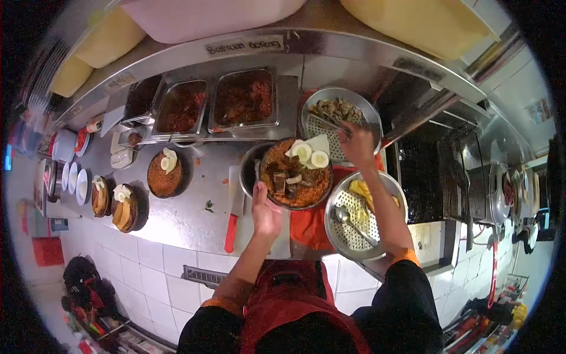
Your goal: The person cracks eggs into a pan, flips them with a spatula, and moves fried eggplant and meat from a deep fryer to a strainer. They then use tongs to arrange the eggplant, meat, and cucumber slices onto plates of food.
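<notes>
My left hand (266, 215) grips the lower left rim of a dark round plate (298, 192) of orange rice, topped with meat chunks and egg slices (302, 153). Up and to the right, my right hand (357, 145) is closed on metal tongs (330, 123), whose tips reach into a perforated metal bowl (330, 140) with meat pieces (342, 111). Below my right forearm sits another perforated bowl (339, 243) with yellow food (361, 190) and a spoon (348, 221).
Left of the plate lies a red-handled knife (231, 233) on a board. Further left are several filled plates, one with rice (165, 177). Metal trays of red food (244, 100) stand at the back beneath a shelf edge (336, 44). Fryer baskets (457, 177) are at the right.
</notes>
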The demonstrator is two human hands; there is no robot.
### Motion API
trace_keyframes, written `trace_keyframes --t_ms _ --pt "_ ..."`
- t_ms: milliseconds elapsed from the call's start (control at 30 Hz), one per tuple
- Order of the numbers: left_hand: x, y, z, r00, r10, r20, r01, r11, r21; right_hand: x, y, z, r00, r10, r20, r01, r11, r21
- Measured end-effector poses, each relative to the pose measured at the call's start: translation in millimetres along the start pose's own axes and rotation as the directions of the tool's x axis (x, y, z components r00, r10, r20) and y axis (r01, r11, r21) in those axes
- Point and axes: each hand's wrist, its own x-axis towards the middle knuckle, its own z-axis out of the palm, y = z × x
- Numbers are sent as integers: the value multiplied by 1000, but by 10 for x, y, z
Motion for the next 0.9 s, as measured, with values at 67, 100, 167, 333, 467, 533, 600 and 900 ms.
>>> trace_keyframes --t_ms 67,100,167,333,467,533,600,900 --pt "-37 -5 -4 999 23 -31 -22 1000 22 73 6 316 995 76 68 -72 996 -56" --pt "-45 -5 -6 998 30 -47 -29 999 21 79 16 383 995 71 66 -67 996 -51" --pt "-38 -1 -10 996 41 -76 -40 999 17 93 -2 440 998 46 45 -37 982 -185" --pt "-36 42 -5 999 15 -40 -17 999 -28 33 170 358 993 117 -23 -119 989 -89" --pt "-1 62 -5 1000 -13 -19 13 999 -41 -154 200 -2 980 147 -134 -111 963 246" --pt "40 44 -17 1000 -14 -16 13 999 -41 -319 84 -285 980 193 -41 -159 896 414" --pt "50 47 -10 1000 -16 -12 16 999 -40 -556 -182 -610 973 229 38 -219 849 482" --pt "22 60 8 1000 -6 25 6 1000 -29 -475 163 -349 988 133 -74 -120 980 161"
